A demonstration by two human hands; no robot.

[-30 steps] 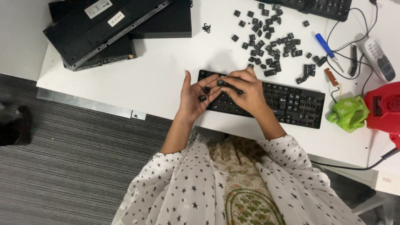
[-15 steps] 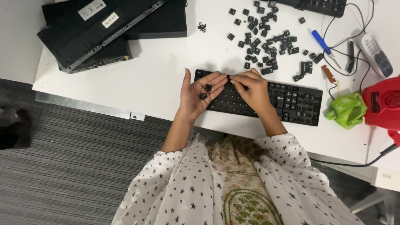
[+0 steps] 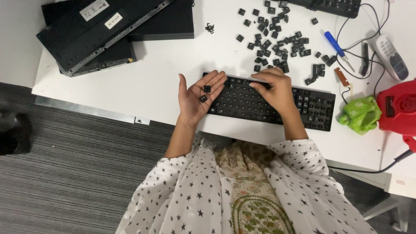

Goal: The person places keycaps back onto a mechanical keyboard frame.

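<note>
A black keyboard lies on the white desk in front of me, its left half bare of keycaps. My left hand is turned palm up at the keyboard's left end, fingers spread, with two loose black keycaps resting in the palm. My right hand lies palm down on the keyboard's upper middle, fingertips pressed together at the top row. Whether it pinches a keycap is hidden. Several loose black keycaps are scattered on the desk just beyond the keyboard.
Black flat device cases are stacked at the desk's far left. A blue-handled tool, cables, a grey handset, a green crumpled cloth and a red machine crowd the right side. Another keyboard sits at the top edge.
My hands were together over the keyboard's left end. Now the left hand has opened palm up with keycaps in it, and the right hand has shifted right along the keyboard.
</note>
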